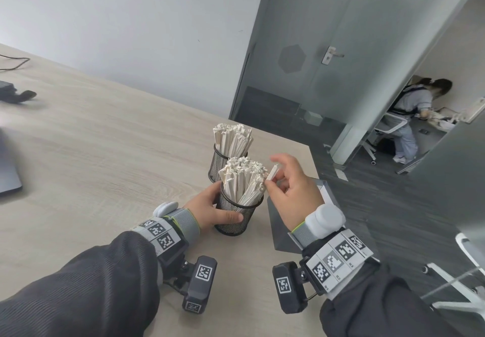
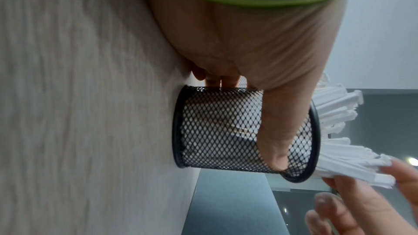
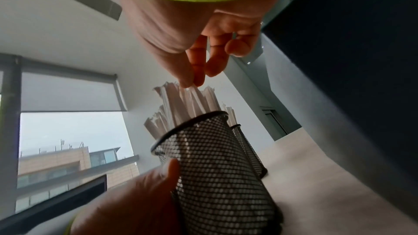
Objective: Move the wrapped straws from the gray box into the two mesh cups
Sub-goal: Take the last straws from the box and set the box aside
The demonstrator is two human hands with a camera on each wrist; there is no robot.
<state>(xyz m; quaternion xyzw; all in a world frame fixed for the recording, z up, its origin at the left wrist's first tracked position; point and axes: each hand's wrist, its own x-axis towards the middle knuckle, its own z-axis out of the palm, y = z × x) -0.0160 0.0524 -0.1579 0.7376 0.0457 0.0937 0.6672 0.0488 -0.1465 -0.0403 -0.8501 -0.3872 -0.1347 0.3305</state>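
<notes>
Two black mesh cups stand on the wooden table, both packed with white wrapped straws. My left hand (image 1: 225, 202) grips the near cup (image 1: 237, 221), thumb across its front wall (image 2: 226, 131). The far cup (image 1: 221, 163) stands just behind it, untouched. My right hand (image 1: 274, 176) hovers at the near cup's right rim and pinches a wrapped straw (image 1: 272, 171) among the straw tops (image 3: 192, 96). The gray box (image 1: 282, 234) lies under my right wrist near the table's corner; its inside is hidden.
A dark laptop (image 1: 8, 168) sits at the left edge, and a black device with a cable (image 1: 13, 92) lies farther back. The table's edge (image 1: 313, 158) runs just right of the cups. Beyond it are a glass door, a seated person (image 1: 409, 116) and a white chair (image 1: 467, 284).
</notes>
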